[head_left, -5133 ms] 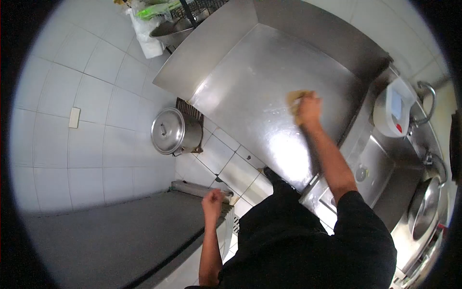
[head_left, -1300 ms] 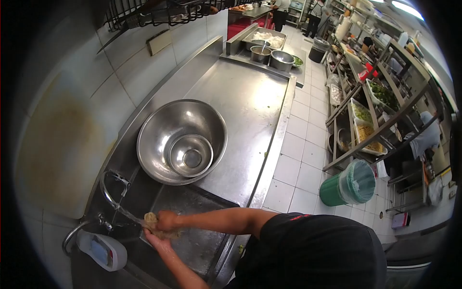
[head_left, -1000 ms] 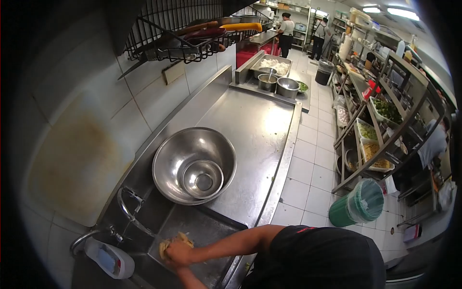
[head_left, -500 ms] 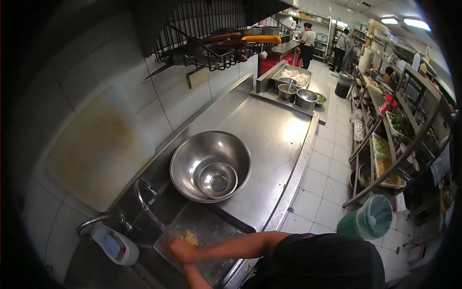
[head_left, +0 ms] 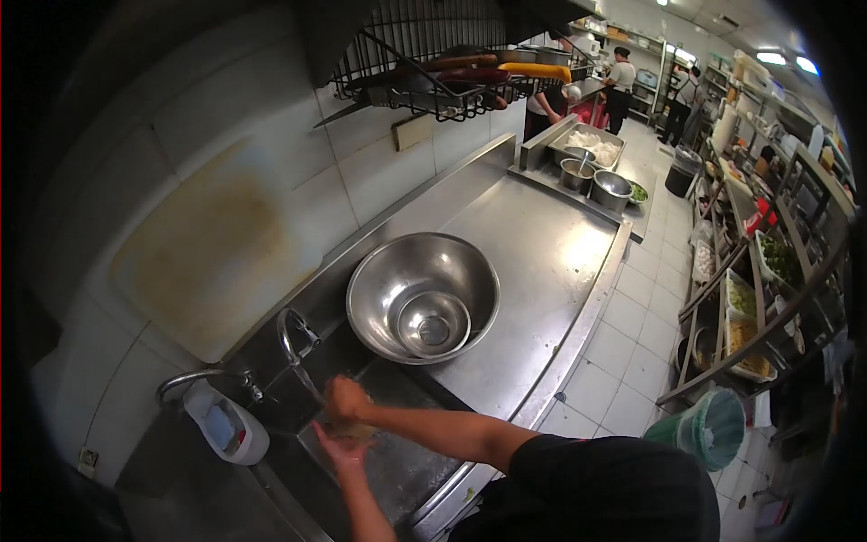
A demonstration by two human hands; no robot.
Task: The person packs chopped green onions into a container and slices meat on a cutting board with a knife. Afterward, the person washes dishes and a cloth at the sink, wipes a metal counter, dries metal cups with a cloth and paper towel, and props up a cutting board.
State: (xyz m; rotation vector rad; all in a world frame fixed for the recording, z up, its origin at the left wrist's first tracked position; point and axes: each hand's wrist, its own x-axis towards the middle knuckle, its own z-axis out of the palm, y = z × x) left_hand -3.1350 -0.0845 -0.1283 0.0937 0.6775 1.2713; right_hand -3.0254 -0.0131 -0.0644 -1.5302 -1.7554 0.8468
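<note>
My left hand [head_left: 343, 447] is palm up over the sink basin [head_left: 411, 452], thumb apart and fingers stretched out. Just above it, my right hand [head_left: 347, 400] is closed, its fingers curled out of sight. A blurred tan piece [head_left: 358, 432] shows between the hands; its kind cannot be made out. Water from the curved faucet [head_left: 287, 339] runs down beside the right hand. On the steel counter by the basin, a large steel bowl [head_left: 375, 285] holds a smaller steel bowl [head_left: 435, 312].
A cut-open white plastic container [head_left: 242, 438] stands by a second faucet [head_left: 194, 378]. Above hangs a wire rack [head_left: 424, 72] with knives. A cutting board [head_left: 203, 244] leans on the wall. At right are a green bin [head_left: 718, 429] and shelving [head_left: 722, 357]. Other people work at the back.
The view has shifted, so the counter and bowls sit further right. My right hand has lifted off the left, whose palm now shows. Another person's arm has appeared beyond the counter.
</note>
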